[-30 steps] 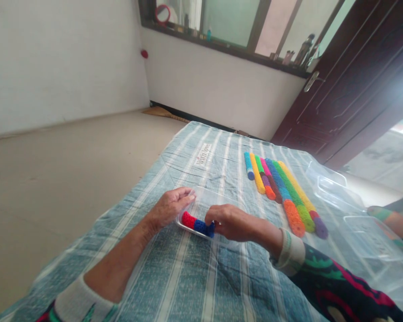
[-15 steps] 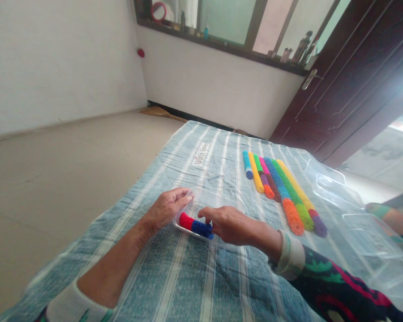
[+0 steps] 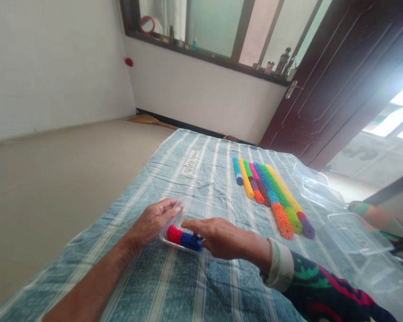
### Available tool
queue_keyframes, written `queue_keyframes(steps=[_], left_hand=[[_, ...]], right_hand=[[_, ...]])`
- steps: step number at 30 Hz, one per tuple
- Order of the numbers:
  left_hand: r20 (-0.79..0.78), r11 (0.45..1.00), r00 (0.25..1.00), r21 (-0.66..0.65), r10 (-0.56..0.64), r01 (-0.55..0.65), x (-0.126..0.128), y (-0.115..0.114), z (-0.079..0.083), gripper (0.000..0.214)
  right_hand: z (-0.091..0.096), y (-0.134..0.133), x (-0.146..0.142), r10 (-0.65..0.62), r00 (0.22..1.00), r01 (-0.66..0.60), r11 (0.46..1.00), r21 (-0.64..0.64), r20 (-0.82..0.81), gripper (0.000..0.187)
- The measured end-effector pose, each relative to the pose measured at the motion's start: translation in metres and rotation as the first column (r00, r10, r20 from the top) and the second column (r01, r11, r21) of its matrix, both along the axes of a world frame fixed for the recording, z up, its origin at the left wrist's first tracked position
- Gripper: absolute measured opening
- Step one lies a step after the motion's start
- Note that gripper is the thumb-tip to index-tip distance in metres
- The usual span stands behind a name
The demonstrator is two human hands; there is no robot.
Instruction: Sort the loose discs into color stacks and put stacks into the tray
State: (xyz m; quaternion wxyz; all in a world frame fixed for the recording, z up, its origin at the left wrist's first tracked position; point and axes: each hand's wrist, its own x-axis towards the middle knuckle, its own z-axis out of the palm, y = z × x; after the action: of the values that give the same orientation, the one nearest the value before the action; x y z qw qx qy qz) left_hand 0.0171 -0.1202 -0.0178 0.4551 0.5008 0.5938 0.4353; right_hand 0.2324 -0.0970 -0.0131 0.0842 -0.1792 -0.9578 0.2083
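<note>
The right hand [image 3: 221, 238] has slid back, open over the crocheted tube [image 3: 183, 240]; the left hand [image 3: 152, 221] curls loosely at the plastic tray [image 3: 162, 237]. Gripping seems called for next.

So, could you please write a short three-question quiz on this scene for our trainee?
1. Which colour of the crocheted tube in the clear plastic tray lies nearer the left hand: A red, B green, C orange?
2. True or false: the row of crocheted sticks lies on the striped cloth, outside the tray.
3. Fill in the blank: the section of the tube nearest the right hand is ____.

Key: 1 A; 2 true; 3 blue.
</note>
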Motion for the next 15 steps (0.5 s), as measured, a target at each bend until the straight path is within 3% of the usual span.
queue_keyframes(steps=[5,8,10,12,15], left_hand=[[-0.04,1.0,0.999,0.008,-0.016,0.016,-0.001,0.001,0.002,0.044],[-0.046,1.0,0.999,0.008,-0.028,0.028,-0.002,0.001,0.001,0.043],[-0.029,0.999,0.999,0.019,-0.041,0.041,-0.002,0.001,0.001,0.041],[-0.021,0.999,0.999,0.032,-0.041,0.042,-0.001,0.0,0.002,0.039],[-0.044,0.999,0.999,0.033,-0.03,0.032,-0.001,-0.001,0.004,0.039]], right_hand=[[0.011,0.008,0.007,-0.031,0.999,0.032,0.998,0.06,-0.028,0.051],[0.017,0.035,0.023,-0.224,0.961,0.243,0.965,0.103,-0.164,0.039],[0.018,0.063,0.038,-0.431,0.881,0.463,0.87,0.17,-0.192,0.03],[0.016,0.092,0.055,-0.663,0.738,0.67,0.699,0.251,-0.123,0.024],[0.009,0.127,0.077,-0.775,0.624,0.763,0.579,0.288,-0.096,0.022]])
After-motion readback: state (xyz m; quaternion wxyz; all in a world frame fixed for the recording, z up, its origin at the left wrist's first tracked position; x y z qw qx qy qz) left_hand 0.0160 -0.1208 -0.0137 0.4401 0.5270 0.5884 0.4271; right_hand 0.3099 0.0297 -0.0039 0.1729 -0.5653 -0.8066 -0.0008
